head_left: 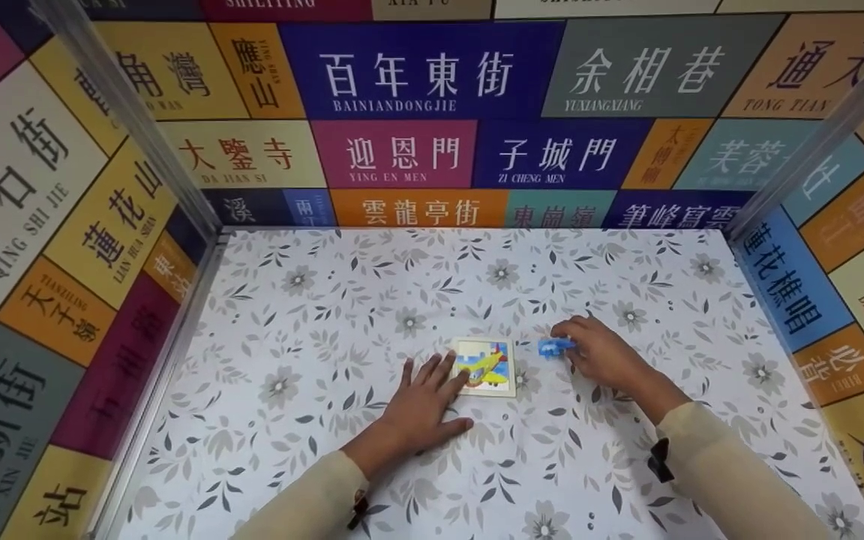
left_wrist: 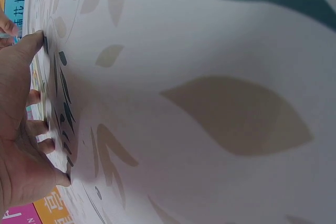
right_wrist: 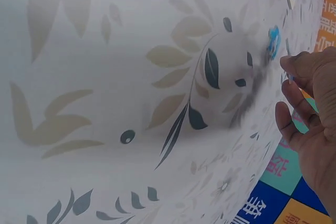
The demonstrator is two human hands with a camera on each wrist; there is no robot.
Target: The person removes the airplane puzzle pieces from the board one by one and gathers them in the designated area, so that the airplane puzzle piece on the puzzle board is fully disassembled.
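Observation:
A small square board with a yellow and red airplane picture lies flat on the patterned surface. My left hand is spread beside it, its fingertips resting at the board's left edge; in the left wrist view the hand has its fingers extended. To the right of the board, my right hand pinches a small thin piece between thumb and finger, seen edge-on in the right wrist view. Just left of those fingertips is a small blue piece, which in the right wrist view appears separate from the pinched one.
White cloth with grey leaves and flowers covers the table. Colourful panels with Chinese lettering stand at the back and both sides, with clear corner strips at the left and right.

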